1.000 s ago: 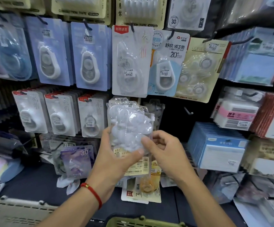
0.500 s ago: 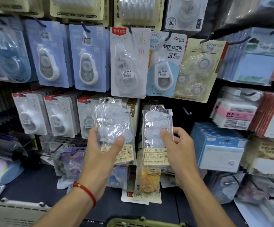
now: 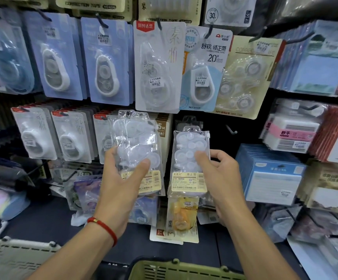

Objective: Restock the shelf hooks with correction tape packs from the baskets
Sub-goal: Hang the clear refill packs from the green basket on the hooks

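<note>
Two hands raise clear correction tape packs before the stocked shelf hooks (image 3: 231, 130): the left hand (image 3: 121, 186) grips a stack (image 3: 137, 146), the right hand (image 3: 220, 180) pinches a single pack (image 3: 190, 158), above a green basket (image 3: 184, 269).

A single wide-angle view looks from head height, forward and slightly down, close to the hooked shelf wall (image 3: 245, 126). Both forearms reach up from the bottom edge; the green basket (image 3: 176, 269) sits below the wall, nearest the lens.
</note>
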A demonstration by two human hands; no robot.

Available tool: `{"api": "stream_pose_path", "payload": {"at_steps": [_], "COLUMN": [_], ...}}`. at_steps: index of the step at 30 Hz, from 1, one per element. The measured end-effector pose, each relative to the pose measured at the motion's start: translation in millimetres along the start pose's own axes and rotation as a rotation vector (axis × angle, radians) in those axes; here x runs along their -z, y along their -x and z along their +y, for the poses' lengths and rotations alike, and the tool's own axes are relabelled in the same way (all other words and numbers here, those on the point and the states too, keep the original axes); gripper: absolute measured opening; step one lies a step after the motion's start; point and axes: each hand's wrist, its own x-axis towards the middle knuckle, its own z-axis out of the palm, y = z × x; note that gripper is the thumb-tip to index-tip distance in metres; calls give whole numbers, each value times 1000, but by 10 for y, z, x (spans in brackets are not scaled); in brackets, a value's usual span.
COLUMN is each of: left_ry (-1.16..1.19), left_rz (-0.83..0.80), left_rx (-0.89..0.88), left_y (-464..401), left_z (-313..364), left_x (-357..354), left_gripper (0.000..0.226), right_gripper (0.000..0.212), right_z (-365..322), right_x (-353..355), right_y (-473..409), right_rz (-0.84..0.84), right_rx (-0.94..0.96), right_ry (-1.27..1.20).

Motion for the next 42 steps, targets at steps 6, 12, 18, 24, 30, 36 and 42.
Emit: {"api": "stream_pose_path", "payload": {"at_steps": [6,12,18,24,30,36,42], "left_ry": [-74,-87,-74,-37,-28,-21,-20], "left_rz": [-70,-172,-164,-112,-123,-145,-281], "left_rx": [-6,-11,24,85,44,60,63], "left_y": [28,73,78,33,12,27,79], "left_z": [-25,-96,-122,-100,-116,-106,-106], "left_x": [-32,-108,-122,-91,-75,-80,-147], "left_gripper": [49,55,48,36,38,45,34], "right_gripper": [44,21,10,7,9,31,14], "right_z": [106,40,50,43,22,145,85], "right_x": [106,-59,-81,5,4,41,-17], "right_y": [-55,15,45,16,12,-40,-5], "right_rz": [28,-338,-210,-17,42,118,-197], "right_rx": [16,53,98,104,64,75,113], "right_ry": [378,112,34,4,-64,322,183]}}
